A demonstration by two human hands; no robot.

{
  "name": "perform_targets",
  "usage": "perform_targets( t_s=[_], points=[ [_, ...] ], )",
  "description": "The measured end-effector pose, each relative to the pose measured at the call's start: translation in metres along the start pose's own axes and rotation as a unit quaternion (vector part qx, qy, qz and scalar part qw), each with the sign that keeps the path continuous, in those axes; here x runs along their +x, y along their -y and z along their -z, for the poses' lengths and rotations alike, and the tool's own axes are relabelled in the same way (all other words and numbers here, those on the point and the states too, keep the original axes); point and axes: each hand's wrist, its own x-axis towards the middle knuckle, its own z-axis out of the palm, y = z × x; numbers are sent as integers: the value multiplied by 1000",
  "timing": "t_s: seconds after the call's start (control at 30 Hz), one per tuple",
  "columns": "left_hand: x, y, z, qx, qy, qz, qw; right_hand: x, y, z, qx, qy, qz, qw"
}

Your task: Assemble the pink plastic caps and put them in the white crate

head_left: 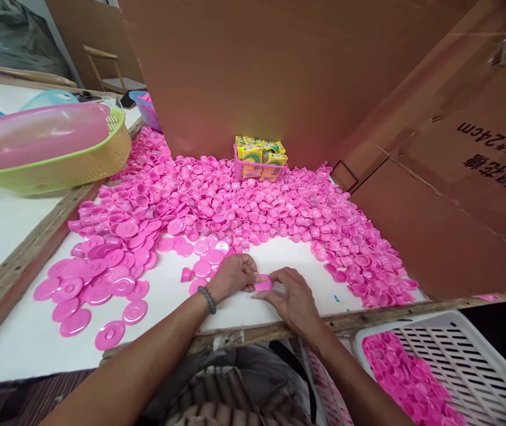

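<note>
Both my hands meet near the front edge of the white table point(22, 343). My left hand point(231, 275), with a beaded bracelet at the wrist, and my right hand point(292, 296) pinch a small pink plastic piece point(263, 284) between their fingertips. Flat pink discs point(102, 278) lie spread to the left of my hands. A big heap of small pink cups point(235, 201) fills the back and right of the table. One loose pink cup point(186, 274) sits just left of my left hand.
A small pink basket with yellow packets point(259, 160) stands at the back. Cardboard walls point(448, 177) close off the back and right. A white slatted crate point(470, 355) with pink pieces sits at lower right. A green basket with a pink basin point(57, 154) stands at left.
</note>
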Motion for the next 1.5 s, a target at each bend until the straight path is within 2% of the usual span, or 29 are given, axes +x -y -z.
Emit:
perform_targets(
  t_s=[0.13, 0.2, 0.37, 0.53, 0.7, 0.8, 0.97, 1.17, 1.3, 1.4, 1.5],
  points=[
    [-1, -3, 0, -24, 22, 2, 999, 3, -3, 6, 58, 72, 52, 994],
    [-1, -5, -1, -33, 30, 10, 999, 6, -5, 7, 66, 95, 57, 992],
    [-4, -5, -6, -11, 7, 61, 998, 11, -7, 4, 56, 83, 39, 994],
    [-7, -6, -9, 14, 3, 70, 997, 8, -2, 3, 50, 76, 34, 995],
    [-7, -6, -7, -9, 16, 64, 998, 3, 0, 2, 40, 56, 5, 998],
    [-6, -2, -6, -9, 10, 62, 998, 4, -5, 4, 77, 76, -19, 994],
    [-3, 4, -6, -1, 12, 64, 998, 13, -17, 8, 182, 154, -46, 970],
    [-2, 2, -6, 23, 22, 72, 997, 6, -22, 0, 226, 135, -89, 961],
    [-5, 1, -8, 31, 30, 59, 997, 1, -19, -4, 303, 146, -153, 929],
    [-11, -3, -12, 76, 23, 34, 996, 4, -9, 1, 322, 159, -168, 918],
    [-21, -13, -10, 186, -13, -5, 983, 1, 4, 20, 258, 141, -172, 940]
  ],
)
